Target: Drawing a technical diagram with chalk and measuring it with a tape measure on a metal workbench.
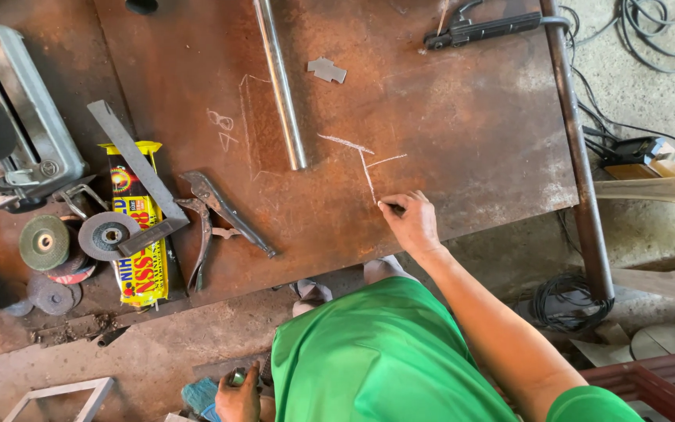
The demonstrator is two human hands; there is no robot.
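A green shirt (376,352) fills the bottom of the view, closest to the camera, with the person's bare right arm reaching out from it. The right hand (412,223) rests on the rusty steel plate (447,117), fingers pinched together around a small marking piece (391,207) whose tip touches the plate at the lower end of a pale chalk line (367,173). That line runs up to meet a slanted stroke, forming a rough T on the rust. The left hand (237,397) hangs low by the floor at the bottom edge, closed around a small greenish object (237,378) that is too hidden to identify.

A shiny metal tube (281,82) lies on the plate above and left of the chalk marks, near fainter chalk outlines. Locking pliers (220,209) sit left of the right hand, well apart from it, beside a yellow packet (138,234) crossed by a flat steel square (138,176). Grinding discs (72,242) are piled at the plate's left edge under a cut-off saw (17,117). A small cross-shaped metal scrap (327,70) lies near the tube, and a dark pipe (580,156) runs along the plate's right edge, with coiled cable (568,301) on the floor.
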